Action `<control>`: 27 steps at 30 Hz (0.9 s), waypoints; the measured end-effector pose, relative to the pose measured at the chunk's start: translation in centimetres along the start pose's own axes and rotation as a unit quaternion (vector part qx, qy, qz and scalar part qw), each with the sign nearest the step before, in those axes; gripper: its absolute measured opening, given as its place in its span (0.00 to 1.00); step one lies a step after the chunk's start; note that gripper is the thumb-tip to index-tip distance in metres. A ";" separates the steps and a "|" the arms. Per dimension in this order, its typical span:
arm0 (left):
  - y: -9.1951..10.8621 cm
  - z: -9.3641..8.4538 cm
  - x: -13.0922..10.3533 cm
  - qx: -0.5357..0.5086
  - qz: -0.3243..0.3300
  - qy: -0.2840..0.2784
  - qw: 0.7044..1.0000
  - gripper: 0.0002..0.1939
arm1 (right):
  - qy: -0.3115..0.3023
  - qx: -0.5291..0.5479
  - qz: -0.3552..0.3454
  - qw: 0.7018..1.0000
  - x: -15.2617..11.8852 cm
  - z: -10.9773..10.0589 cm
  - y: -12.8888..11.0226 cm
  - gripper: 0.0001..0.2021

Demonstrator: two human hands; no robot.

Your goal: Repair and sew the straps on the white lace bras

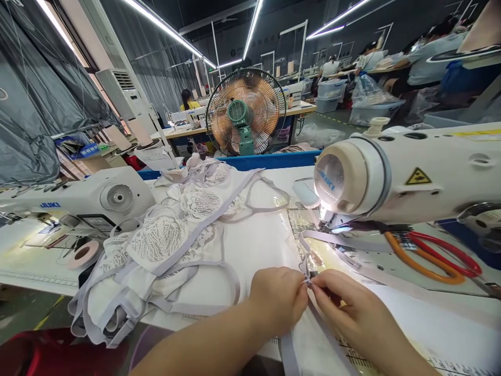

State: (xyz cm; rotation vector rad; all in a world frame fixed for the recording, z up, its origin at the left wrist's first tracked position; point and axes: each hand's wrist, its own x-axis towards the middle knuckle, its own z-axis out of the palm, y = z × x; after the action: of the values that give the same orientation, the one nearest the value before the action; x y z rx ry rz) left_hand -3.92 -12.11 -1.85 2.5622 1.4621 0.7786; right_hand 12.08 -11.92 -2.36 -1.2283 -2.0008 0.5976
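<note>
My left hand (277, 295) is closed, its fingertips pinching a thin lavender bra strap (323, 237). Facing it, my right hand (348, 303) pinches the same strap between thumb and fingertips. A small bunched part of the strap sits between the two hands; its detail is too small to make out. Below them, white fabric with lavender edging (313, 334) hangs toward the table's front edge. Just beyond my hands is the lit needle area of a white sewing machine (422, 172). Left of my hands lies a pile of white lace bras (164, 240) with lavender trim.
Scissors with orange handles (426, 258) and a red-handled tool (450, 253) lie under the machine arm. A second sewing machine (97, 196) and a pink tape roll (83, 255) are at left. A fan (246, 112) stands behind the table; people sit farther back.
</note>
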 end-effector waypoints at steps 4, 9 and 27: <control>0.0 0.0 0.0 -0.023 -0.014 -0.019 0.999 0.06 | -0.018 0.037 0.004 0.999 0.2 -0.1 0.2 0.11; -0.3 0.1 0.1 -0.008 -0.007 -0.040 0.999 0.07 | -0.007 0.010 0.024 1.000 0.1 -0.4 0.9 0.08; 0.0 0.5 0.3 0.092 0.022 -0.068 0.993 0.10 | 0.073 -0.049 0.076 0.993 -1.8 -0.1 -0.8 0.10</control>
State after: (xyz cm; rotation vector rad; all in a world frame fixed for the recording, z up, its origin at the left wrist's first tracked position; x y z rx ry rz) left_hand -3.55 -11.81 -2.19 2.7282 1.5057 0.4831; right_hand 12.30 -13.89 -2.36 -1.4525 -1.8453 0.4719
